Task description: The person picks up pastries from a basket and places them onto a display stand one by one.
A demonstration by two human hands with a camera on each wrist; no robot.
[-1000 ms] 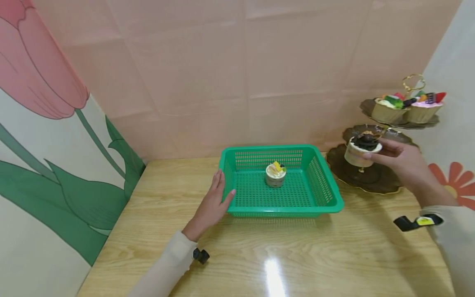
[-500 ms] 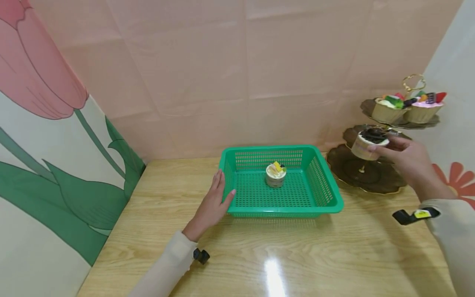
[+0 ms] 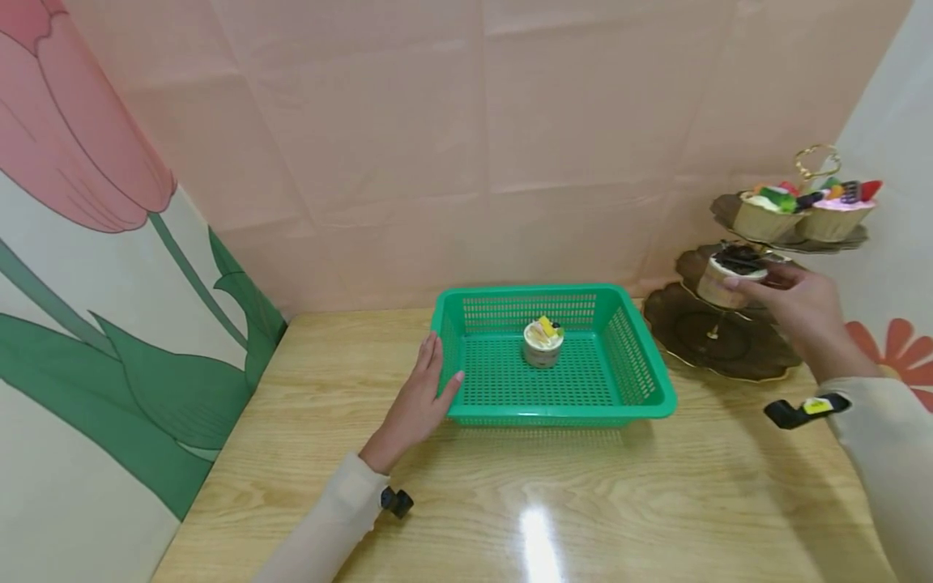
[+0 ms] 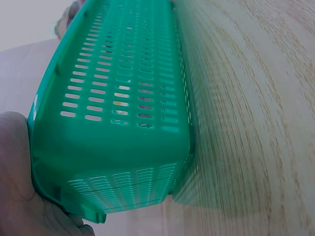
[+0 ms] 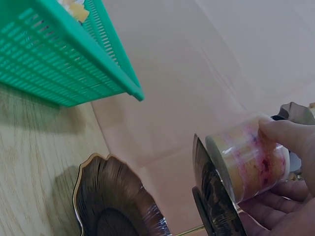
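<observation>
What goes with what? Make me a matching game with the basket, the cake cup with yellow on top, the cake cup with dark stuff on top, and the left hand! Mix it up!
Things:
1. basket
2. yellow-topped cake cup
3. dark-topped cake cup
4. left hand

Where or how:
A. held in the right hand, by the tiered stand
B. green, standing on the wooden table
C. touching the side of the basket
D. sitting inside the basket

Right pairs: 1-B, 2-D, 3-A, 4-C
</observation>
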